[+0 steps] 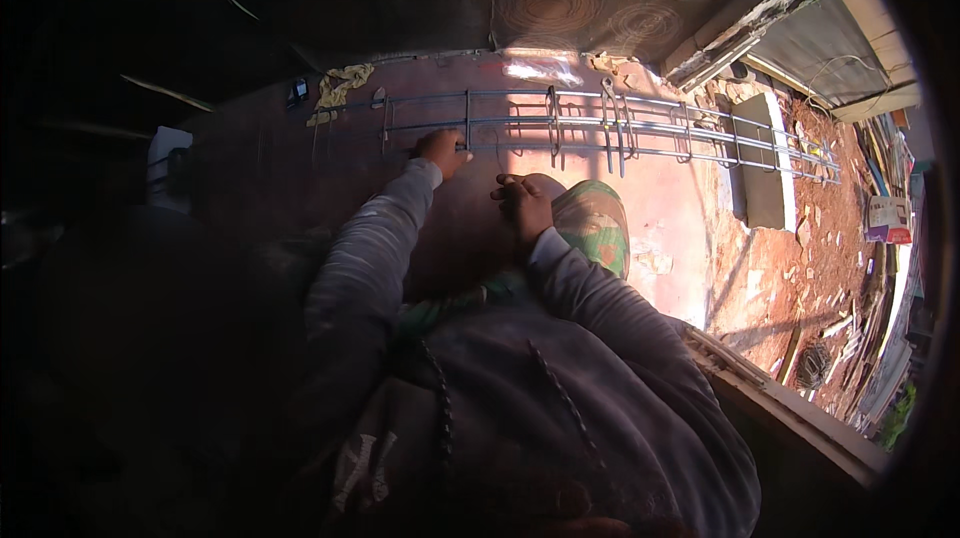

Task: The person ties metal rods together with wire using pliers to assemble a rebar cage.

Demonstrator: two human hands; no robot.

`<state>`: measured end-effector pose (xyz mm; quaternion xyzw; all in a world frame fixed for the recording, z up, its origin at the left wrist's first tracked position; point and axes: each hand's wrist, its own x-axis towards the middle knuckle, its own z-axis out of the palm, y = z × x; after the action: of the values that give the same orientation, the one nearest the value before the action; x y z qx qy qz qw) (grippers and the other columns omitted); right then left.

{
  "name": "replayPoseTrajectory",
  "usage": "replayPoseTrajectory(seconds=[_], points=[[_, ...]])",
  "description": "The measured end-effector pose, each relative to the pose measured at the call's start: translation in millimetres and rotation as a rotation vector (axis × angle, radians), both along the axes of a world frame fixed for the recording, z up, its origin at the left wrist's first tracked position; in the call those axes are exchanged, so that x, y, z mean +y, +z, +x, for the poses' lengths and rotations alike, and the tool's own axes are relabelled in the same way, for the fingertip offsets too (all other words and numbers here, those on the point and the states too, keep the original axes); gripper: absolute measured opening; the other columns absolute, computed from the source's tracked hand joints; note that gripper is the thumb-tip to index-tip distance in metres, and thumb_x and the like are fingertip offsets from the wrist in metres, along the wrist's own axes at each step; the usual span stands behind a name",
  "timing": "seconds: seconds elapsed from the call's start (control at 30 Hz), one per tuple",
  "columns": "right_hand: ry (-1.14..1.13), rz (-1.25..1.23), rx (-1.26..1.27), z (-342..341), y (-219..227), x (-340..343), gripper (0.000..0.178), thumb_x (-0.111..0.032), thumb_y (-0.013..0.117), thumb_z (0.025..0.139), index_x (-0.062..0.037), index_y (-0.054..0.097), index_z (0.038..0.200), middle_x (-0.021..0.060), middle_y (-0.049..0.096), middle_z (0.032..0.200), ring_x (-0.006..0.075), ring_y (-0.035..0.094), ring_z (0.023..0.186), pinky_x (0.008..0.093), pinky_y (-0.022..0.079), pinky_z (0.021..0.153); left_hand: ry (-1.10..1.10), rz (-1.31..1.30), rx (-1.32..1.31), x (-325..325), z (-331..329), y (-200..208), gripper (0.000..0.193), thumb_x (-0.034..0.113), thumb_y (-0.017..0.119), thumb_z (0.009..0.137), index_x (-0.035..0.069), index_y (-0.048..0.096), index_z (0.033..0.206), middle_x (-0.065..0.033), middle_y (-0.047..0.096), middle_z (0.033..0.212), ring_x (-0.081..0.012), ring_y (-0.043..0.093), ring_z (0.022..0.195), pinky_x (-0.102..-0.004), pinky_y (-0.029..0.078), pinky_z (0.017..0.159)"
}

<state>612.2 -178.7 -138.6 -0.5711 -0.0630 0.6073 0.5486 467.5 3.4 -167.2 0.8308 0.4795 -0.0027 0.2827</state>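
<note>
A long cage of steel reinforcing bars (650, 125) with square stirrups stretches left to right across the floor before me. My left hand (442, 152) is closed at its nearest bar, left of the middle, beside a stirrup (467, 118). Lower and to the right, my right hand (522, 206) hovers by my knee, apart from the bars. Its fingers are curled together; whatever they may pinch is too small to make out. Pincers (608, 103) rest across the cage, handles toward me, close to several bunched stirrups (554, 118).
A yellow cloth (345, 84) lies at the far left near a small dark object (298, 90). Under the cage's right end stands a pale block (778, 163). Rubble and planks (880, 288) cover the ground at right, beyond a door sill (780, 393).
</note>
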Motion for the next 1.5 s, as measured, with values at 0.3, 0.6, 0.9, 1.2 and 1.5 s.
replayPoseTrajectory(seconds=[0.3,0.6,0.9,1.2,1.5], points=[[0.047,-0.014,0.023,-4.8,-16.7,13.1,0.024,-0.020,0.061,0.099,-0.0005,0.066,0.113,0.0089,0.070,0.088,0.0107,0.058,0.067,0.0243,0.045,0.060,0.022,-0.086,-0.324,0.3,-12.2,-21.2,0.038,0.029,0.081,0.083,0.003,0.073,0.109,-0.0195,0.073,0.111,-0.0344,0.070,0.104,-0.0418,0.053,0.091],[0.088,-0.024,-0.095,-0.9,-19.9,14.3,0.024,-0.021,0.060,0.099,-0.0007,0.068,0.109,0.0095,0.070,0.083,0.0129,0.058,0.063,0.0267,0.047,0.059,0.087,-0.400,-0.424,22.3,-12.0,-49.4,0.028,0.024,0.081,0.083,0.004,0.075,0.102,-0.0126,0.077,0.100,-0.0227,0.072,0.092,-0.0340,0.054,0.084],[0.143,-0.028,-0.093,-4.4,-24.4,13.4,0.023,-0.021,0.061,0.099,-0.0006,0.068,0.108,0.0103,0.070,0.083,0.0127,0.056,0.062,0.0271,0.046,0.057,0.127,-0.393,-0.444,19.0,-11.4,-42.5,0.028,0.026,0.082,0.081,0.006,0.074,0.100,-0.0098,0.077,0.099,-0.0192,0.073,0.090,-0.0309,0.054,0.082],[0.219,-0.022,-0.122,-5.1,-38.0,13.5,0.022,-0.020,0.063,0.098,-0.0013,0.069,0.107,0.0120,0.071,0.085,0.0135,0.056,0.061,0.0273,0.046,0.056,0.106,-0.381,-0.475,21.4,-11.7,-47.9,0.029,0.025,0.082,0.081,0.005,0.073,0.100,-0.0098,0.077,0.100,-0.0183,0.073,0.092,-0.0300,0.054,0.085],[0.254,-0.123,-0.097,-5.4,-36.3,13.0,0.023,-0.021,0.062,0.097,-0.0012,0.069,0.107,0.0119,0.072,0.089,0.0145,0.058,0.064,0.0280,0.048,0.058,0.083,-0.470,-0.454,20.1,-3.2,-49.4,0.027,0.015,0.079,0.086,-0.001,0.066,0.104,-0.0115,0.074,0.099,-0.0178,0.070,0.093,-0.0311,0.054,0.083]])
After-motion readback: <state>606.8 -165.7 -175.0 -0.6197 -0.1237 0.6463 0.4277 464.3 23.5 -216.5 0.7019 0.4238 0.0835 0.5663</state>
